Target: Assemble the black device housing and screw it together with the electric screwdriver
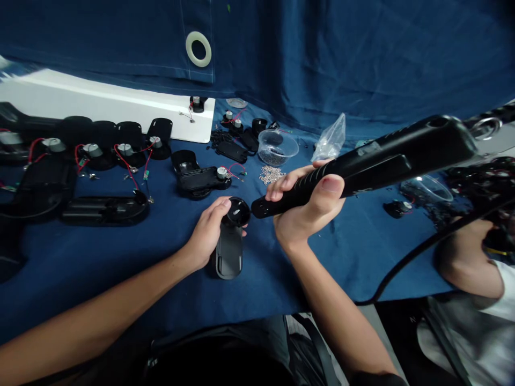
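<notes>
My left hand [206, 231] is closed around a black plastic housing [229, 252], with the thumb beside its round cup-shaped end. The housing's flat, elongated part extends toward me over the blue cloth. My right hand [300, 220] grips a long black electric screwdriver [362, 163], tilted so its upper end rises to the right, where a metal ring shows. The screwdriver's lower end is close to the housing's round cup; I cannot make out a bit. A small pile of tiny screws [271, 175] lies beyond my hands, partly behind the right fingers.
Several black housings with motors and red wires [129, 150] stand at the left. A clear plastic tub [277, 147] and a clear bag [330, 138] are at the back. A black cable [426, 241] curves at the right, near another person's arm [466, 257]. A blue curtain [362, 59] hangs behind.
</notes>
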Available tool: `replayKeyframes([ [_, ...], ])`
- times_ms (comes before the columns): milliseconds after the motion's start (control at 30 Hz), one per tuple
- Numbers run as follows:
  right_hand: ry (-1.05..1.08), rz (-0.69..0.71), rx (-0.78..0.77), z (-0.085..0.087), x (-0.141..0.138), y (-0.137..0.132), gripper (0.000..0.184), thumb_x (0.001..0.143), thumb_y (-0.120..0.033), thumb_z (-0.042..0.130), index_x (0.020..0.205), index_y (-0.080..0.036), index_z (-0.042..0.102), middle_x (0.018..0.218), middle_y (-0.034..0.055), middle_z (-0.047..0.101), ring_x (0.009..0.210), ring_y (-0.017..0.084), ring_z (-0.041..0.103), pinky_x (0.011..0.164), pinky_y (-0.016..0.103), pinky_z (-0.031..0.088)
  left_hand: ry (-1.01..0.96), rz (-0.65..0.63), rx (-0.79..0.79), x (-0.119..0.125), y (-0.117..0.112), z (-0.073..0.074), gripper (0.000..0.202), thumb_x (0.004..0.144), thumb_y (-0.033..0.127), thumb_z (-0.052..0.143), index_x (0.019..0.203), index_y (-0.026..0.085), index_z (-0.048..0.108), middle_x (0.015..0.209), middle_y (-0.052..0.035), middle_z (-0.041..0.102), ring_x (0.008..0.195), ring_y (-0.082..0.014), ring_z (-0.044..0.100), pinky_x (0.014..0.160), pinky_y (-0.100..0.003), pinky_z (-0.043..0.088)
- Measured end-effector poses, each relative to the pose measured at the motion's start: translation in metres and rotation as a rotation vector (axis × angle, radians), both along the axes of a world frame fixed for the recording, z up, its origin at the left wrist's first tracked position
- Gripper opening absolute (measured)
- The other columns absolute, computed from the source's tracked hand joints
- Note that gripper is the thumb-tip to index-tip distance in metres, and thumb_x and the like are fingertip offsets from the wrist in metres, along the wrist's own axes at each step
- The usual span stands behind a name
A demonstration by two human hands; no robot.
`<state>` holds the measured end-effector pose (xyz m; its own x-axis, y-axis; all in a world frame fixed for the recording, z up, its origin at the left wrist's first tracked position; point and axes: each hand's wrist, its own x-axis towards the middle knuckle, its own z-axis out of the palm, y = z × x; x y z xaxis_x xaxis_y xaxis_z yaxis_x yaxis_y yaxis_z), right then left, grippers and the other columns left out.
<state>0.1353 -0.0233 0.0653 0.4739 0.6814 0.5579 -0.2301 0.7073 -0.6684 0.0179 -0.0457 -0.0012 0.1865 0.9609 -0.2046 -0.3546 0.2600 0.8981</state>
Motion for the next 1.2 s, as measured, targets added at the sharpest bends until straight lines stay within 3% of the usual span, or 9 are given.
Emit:
replayKeyframes([
  [533,-0.054,-0.039,-0.013,-0.0010,0.0008,-0.0007,0.030,0.085,-0.054,0.052,0.092,-0.026,0.045,0.055,-0.0086,0.048,0.036,0.009,0.048,0.037,0.025,0.044,0.002,-0.013,0.014,-0.0013,-0.0008,-0.0021,0.039,0.089,0.047,0.050,0.111,0.016,0.057,0.076,-0.0035,0.066,0.063,-0.0171,0.065,0.057,-0.029,0.055],
  [800,0.010,0.030,0.044,-0.0018,0.0001,-0.0001,0.025,0.087,-0.048,0.052,0.092,-0.024,0.048,0.054,-0.0080,0.050,0.037,0.009,0.048,0.036,0.024,0.044,0.010,-0.005,0.020,-0.0003,-0.0004,-0.0007,0.038,0.088,0.045,0.050,0.112,0.017,0.057,0.077,-0.0035,0.066,0.067,-0.0182,0.066,0.057,-0.030,0.056],
  [1200,-0.056,-0.002,-0.044,-0.0061,0.0041,0.0011,0.034,0.084,-0.057,0.051,0.096,-0.026,0.043,0.057,-0.0096,0.048,0.037,0.009,0.050,0.038,0.024,0.045,0.027,0.007,-0.002,0.0002,-0.0014,-0.0009,0.038,0.087,0.049,0.052,0.105,0.017,0.059,0.074,-0.0043,0.068,0.061,-0.0198,0.067,0.056,-0.029,0.055],
])
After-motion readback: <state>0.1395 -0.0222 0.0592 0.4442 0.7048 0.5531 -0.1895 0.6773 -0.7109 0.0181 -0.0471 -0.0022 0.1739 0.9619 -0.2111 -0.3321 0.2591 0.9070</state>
